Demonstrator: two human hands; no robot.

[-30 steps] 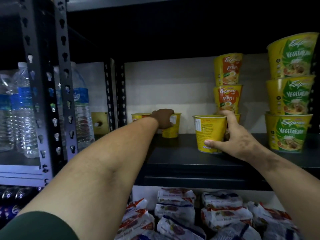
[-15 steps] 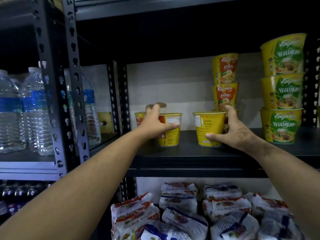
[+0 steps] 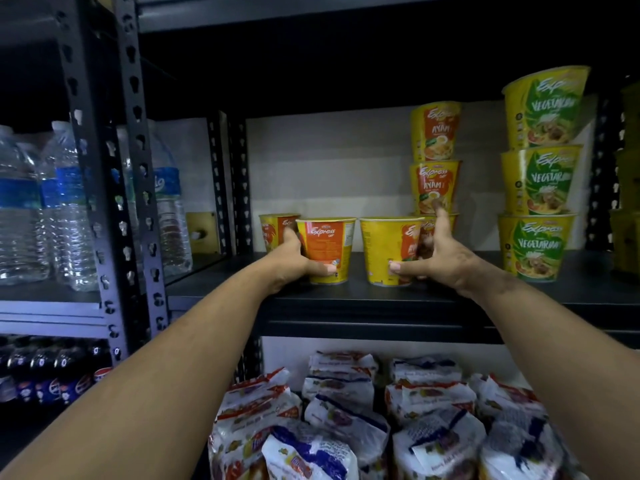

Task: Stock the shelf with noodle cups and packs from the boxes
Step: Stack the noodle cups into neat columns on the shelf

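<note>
On the dark shelf (image 3: 381,299), the left hand (image 3: 294,261) wraps around one upright noodle cup (image 3: 327,249); the right hand (image 3: 436,258) cups another cup (image 3: 384,251) beside it, fingers spread, seemingly touching. Noodle packs (image 3: 346,427) lie below.

1. dim light, with deep shadow under the upper shelf board (image 3: 346,15)
2. a pale wall (image 3: 329,174) behind the racks
3. dark perforated metal uprights (image 3: 138,168)
4. water bottles (image 3: 65,209) on the left rack
</note>
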